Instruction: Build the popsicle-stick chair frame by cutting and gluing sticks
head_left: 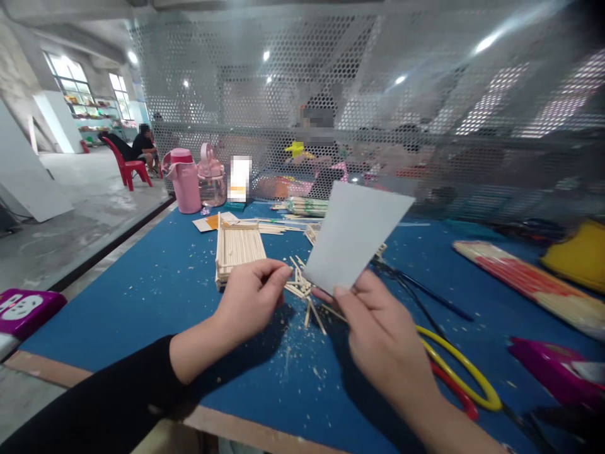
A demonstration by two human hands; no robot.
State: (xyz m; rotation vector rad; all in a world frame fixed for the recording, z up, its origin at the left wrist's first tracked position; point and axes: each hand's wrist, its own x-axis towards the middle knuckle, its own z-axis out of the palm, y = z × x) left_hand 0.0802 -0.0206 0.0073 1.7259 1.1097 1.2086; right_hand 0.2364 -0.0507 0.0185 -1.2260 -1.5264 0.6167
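Note:
A plain white card (357, 230) is pinched between thumb and fingers of my right hand (385, 321), tilted above the blue table. My left hand (255, 293) is closed, thumb and forefinger pressed together just left of the card; whatever is between them, if anything, is too small to make out. Behind my left hand stands a small tray-like model made of wooden sticks (240, 246), its near corner partly covered by the hand. Short cut sticks (299, 280) lie in a loose heap between my hands, partly hidden by the card.
Yellow-handled scissors or cutters (486, 378) lie beside my right forearm. Packed sticks (529, 277) are farther right, near a purple object (553, 372). A pink jug (185, 183) and a bottle (212, 180) stand at the back left, before a perforated metal screen (255, 113).

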